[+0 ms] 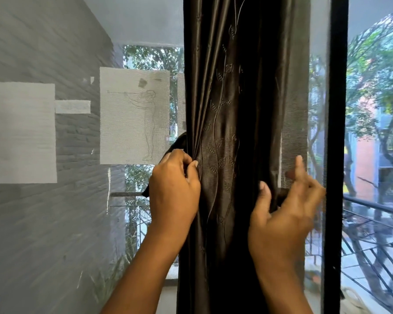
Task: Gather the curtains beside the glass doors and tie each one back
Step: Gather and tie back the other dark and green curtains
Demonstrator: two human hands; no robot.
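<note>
Daylight through glass doors — curtain backlit, dark; right hand motion-blurred, edges bowed

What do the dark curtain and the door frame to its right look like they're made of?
The curtain looks like a thin woven fabric with a satin-like sheen: soft highlights run down its folds, and a leaf-and-vine pattern is worked into it. The fibre cannot be told. The door frame looks like black-painted metal, straight and matt, though coated wood cannot be ruled out.
</note>
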